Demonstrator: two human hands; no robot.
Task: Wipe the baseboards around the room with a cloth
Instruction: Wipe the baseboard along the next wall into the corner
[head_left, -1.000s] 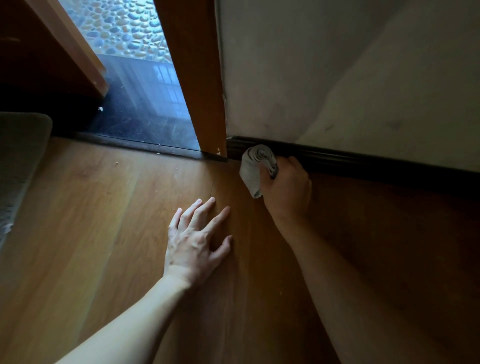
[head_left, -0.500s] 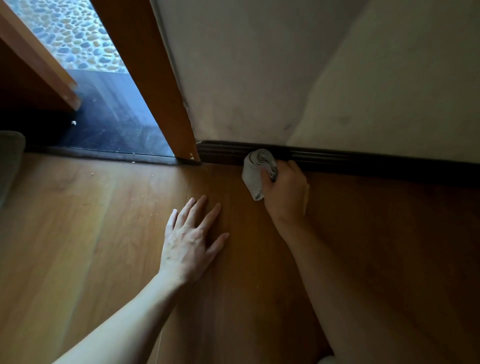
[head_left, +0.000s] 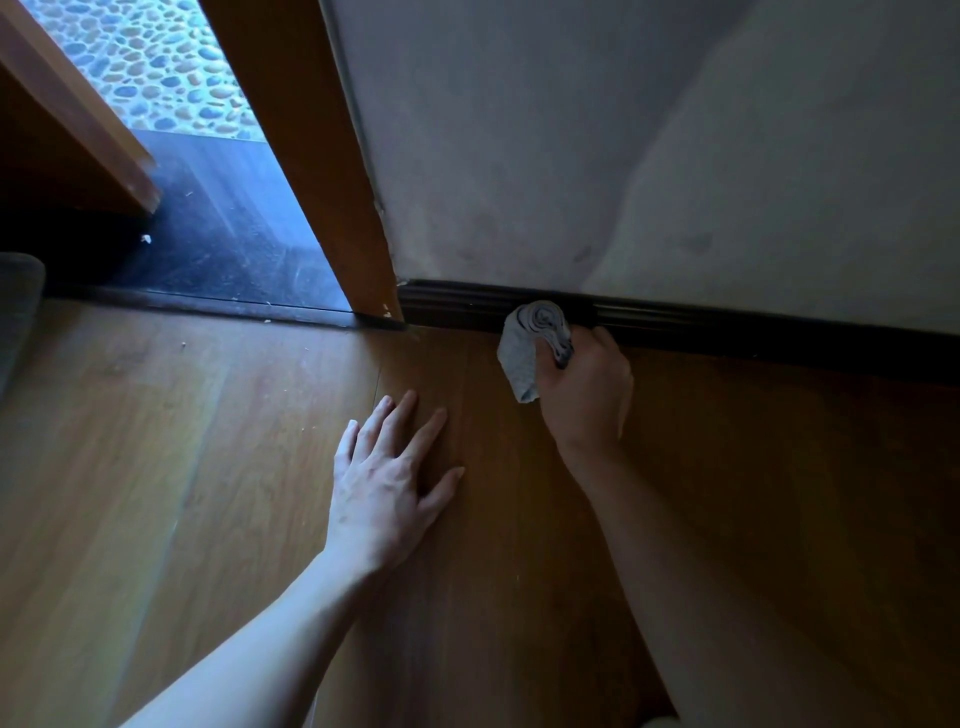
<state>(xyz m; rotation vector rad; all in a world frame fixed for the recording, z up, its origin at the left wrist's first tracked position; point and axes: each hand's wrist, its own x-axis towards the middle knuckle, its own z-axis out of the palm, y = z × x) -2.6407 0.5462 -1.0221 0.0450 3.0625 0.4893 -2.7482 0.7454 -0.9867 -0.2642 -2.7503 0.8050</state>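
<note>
A dark moulded baseboard (head_left: 727, 322) runs along the foot of the pale wall, from the door frame off to the right. My right hand (head_left: 587, 389) grips a bunched grey cloth (head_left: 530, 343) and holds its top against the baseboard, a short way right of the door frame. The cloth's loose end hangs down to the floor. My left hand (head_left: 389, 478) lies flat on the wooden floor, fingers straight and spread, left of and nearer than the right hand.
An orange wooden door frame (head_left: 322, 197) stands left of the baseboard. Beyond it are a dark threshold (head_left: 223, 234) and pebble paving (head_left: 156, 62). A grey cushion edge (head_left: 15, 312) shows at far left. Small crumbs dot the wooden floor (head_left: 156, 467).
My right hand and the cloth have slid right along the baseboard, away from the door frame. The left hand stays flat on the floor. My view has shifted right.
</note>
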